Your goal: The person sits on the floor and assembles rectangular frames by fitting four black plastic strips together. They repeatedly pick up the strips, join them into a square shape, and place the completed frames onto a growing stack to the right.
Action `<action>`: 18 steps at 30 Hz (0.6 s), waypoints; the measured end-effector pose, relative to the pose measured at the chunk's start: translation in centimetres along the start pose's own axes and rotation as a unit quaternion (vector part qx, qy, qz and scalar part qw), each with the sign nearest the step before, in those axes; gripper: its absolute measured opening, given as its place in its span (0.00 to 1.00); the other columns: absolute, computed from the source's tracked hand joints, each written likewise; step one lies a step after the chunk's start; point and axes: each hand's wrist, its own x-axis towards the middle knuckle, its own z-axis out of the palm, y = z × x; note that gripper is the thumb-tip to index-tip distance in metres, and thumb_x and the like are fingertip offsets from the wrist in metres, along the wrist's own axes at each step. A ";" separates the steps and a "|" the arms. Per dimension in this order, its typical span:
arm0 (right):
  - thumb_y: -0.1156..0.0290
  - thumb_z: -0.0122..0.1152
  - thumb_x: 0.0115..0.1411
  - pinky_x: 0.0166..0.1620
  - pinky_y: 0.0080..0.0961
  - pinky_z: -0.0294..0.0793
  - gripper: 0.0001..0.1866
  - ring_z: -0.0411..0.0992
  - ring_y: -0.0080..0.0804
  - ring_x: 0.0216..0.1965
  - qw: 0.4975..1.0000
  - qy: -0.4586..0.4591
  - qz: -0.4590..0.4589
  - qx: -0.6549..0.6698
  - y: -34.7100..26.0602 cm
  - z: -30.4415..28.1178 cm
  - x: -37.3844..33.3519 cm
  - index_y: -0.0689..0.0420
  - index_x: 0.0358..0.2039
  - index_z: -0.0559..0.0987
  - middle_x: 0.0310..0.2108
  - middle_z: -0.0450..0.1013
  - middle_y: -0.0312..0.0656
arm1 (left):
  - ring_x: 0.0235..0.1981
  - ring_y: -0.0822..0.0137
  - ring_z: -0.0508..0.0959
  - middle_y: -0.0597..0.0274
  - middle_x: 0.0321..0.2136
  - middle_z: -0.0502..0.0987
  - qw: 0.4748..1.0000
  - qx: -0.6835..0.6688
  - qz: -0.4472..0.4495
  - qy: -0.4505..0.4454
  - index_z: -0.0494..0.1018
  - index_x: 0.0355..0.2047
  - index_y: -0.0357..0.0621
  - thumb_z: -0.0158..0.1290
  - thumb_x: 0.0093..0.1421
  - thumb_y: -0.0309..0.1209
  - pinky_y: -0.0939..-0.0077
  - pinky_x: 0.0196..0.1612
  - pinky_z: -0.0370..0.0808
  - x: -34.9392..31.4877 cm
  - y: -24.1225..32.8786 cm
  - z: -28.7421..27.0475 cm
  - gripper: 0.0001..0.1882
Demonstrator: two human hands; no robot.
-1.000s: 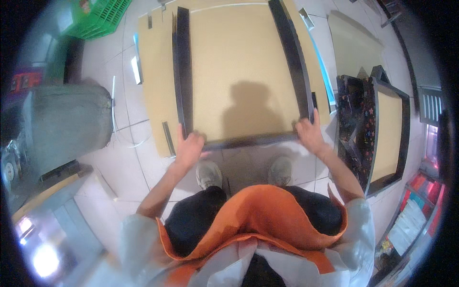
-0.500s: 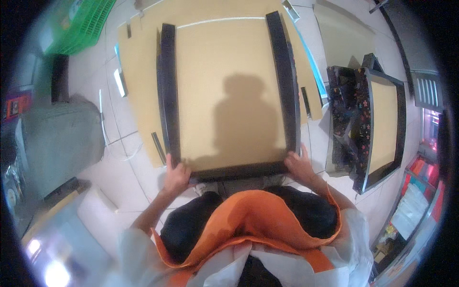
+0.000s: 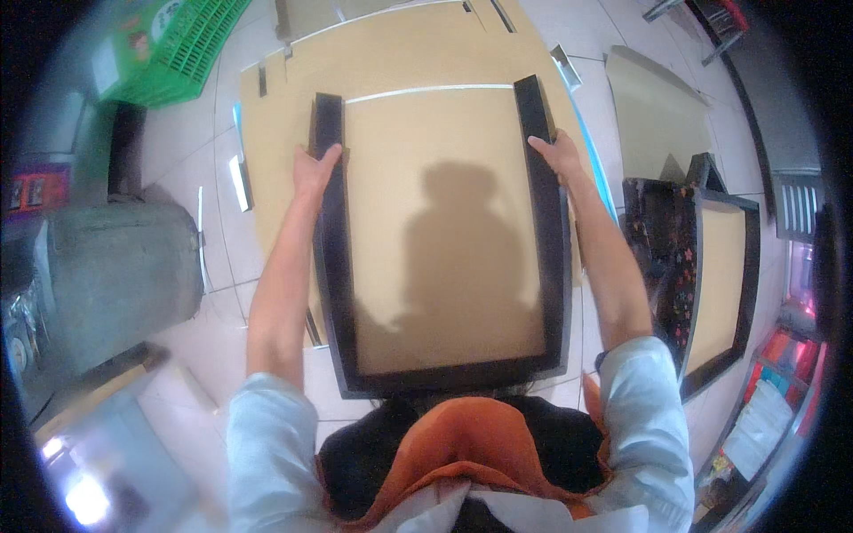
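Observation:
A large tan panel point(image 3: 391, 160) lies before me, edged on its two sides and near end by black rails, with a white strip along its far edge. My left hand point(image 3: 315, 171) is closed round the left black rail point(image 3: 334, 231), toward its far end, thumb on top. On the opposite side my right hand point(image 3: 560, 158) grips the right black rail point(image 3: 553, 240) at about the same height, thumb inward. The fingers of both hands are partly hidden behind the rails. Under the panel is a bigger tan cardboard sheet point(image 3: 382, 44).
To the right stands a tan panel framed in black with flower-patterned sides point(image 3: 689, 275). A green plastic crate point(image 3: 182, 58) is at the far left, above a grey bulky object point(image 3: 120, 258). Pale floor tiles point(image 3: 191, 147) surround the cardboard.
Both hands have gone from the near corners to the far part of the side rails. The framed panel has come nearer to my body, and I lean further over it.

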 end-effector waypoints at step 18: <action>0.74 0.59 0.51 0.35 0.21 0.71 0.17 0.70 0.25 0.32 0.979 -0.119 -0.127 0.106 3.0 0.3 -1.8 0.58 0.43 0.70 0.35 0.71 0.40 | 0.31 0.68 0.74 0.58 0.32 0.75 0.983 -0.154 -0.010 -0.096 0.73 0.32 0.35 0.50 0.44 0.22 0.77 0.36 0.70 -3.0 -1.0 -0.7 0.12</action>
